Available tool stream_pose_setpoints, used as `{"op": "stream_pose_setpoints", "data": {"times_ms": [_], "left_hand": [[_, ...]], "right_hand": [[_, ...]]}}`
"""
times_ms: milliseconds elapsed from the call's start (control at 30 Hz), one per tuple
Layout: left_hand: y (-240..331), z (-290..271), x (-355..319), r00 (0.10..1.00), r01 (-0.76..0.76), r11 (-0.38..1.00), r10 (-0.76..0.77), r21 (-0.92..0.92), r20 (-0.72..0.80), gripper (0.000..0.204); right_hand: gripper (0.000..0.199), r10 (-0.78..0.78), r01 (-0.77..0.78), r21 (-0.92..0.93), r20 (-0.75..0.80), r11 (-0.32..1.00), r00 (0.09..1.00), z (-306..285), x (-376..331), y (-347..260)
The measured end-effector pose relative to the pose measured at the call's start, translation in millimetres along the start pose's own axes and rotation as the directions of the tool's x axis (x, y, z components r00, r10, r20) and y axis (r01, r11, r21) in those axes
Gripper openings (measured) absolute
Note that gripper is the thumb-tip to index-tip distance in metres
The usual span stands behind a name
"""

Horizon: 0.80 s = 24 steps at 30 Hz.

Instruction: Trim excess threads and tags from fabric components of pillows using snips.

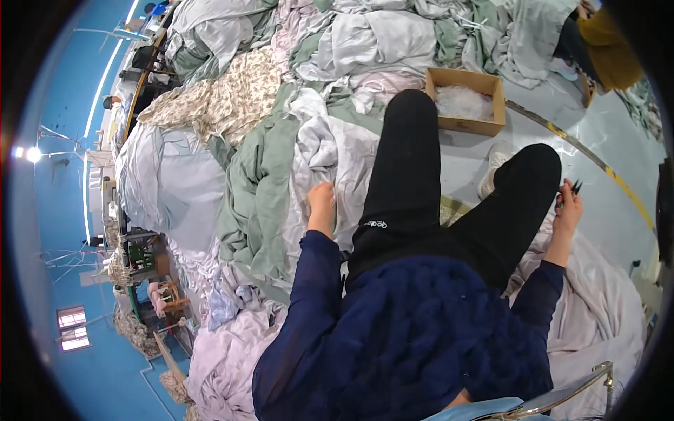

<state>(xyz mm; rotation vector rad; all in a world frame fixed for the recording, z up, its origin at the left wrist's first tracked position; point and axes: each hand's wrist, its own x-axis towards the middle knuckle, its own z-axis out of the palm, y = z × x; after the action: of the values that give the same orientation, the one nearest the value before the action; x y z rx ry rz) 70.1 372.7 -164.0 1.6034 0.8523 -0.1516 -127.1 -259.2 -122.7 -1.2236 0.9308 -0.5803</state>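
My left hand (321, 202) is closed at a white cloth (335, 151), its fingers curled into the fabric beside my left thigh. That cloth lies against a bunched green cloth (256, 200). My right hand (569, 208) is out past my right knee, closed on small dark thread snips (577, 187) whose pointed tips stick up from the fingers. Pale pinkish cloth (590, 288) lies below the right hand, beside my hip.
Ahead stands an open cardboard box (465, 128) with whitish fluff inside. Heaped fabric (372, 42) covers the far side, with a floral cloth (232, 95) at left. Yellow-black tape (562, 140) marks the floor. Another person's mustard sleeve (611, 49) shows at far right.
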Motion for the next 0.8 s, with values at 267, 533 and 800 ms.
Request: {"op": "stream_pose_setpoints", "data": {"times_ms": [267, 533, 800], "left_hand": [[121.4, 55.3, 53.7, 0.65, -0.709, 0.69, 0.72, 0.145, -0.244, 0.024], [199.8, 290.4, -27.0, 0.6, -0.604, 0.788, 0.546, -0.117, 0.585, 0.02], [-195.6, 247.4, -10.1, 0.154, -0.829, 0.446, -0.396, 0.336, 0.905, 0.037]], "right_hand": [[0.029, -0.113, 0.113, -0.011, -0.111, 0.994, 0.987, -18.9, -15.1, -32.3], [0.023, -0.046, 0.043, 0.036, 0.091, 0.998, 0.995, 148.0, -38.7, -74.1], [0.02, 0.031, -0.007, -0.057, 0.444, 0.998, 0.895, 381.4, 12.8, -77.6]]}}
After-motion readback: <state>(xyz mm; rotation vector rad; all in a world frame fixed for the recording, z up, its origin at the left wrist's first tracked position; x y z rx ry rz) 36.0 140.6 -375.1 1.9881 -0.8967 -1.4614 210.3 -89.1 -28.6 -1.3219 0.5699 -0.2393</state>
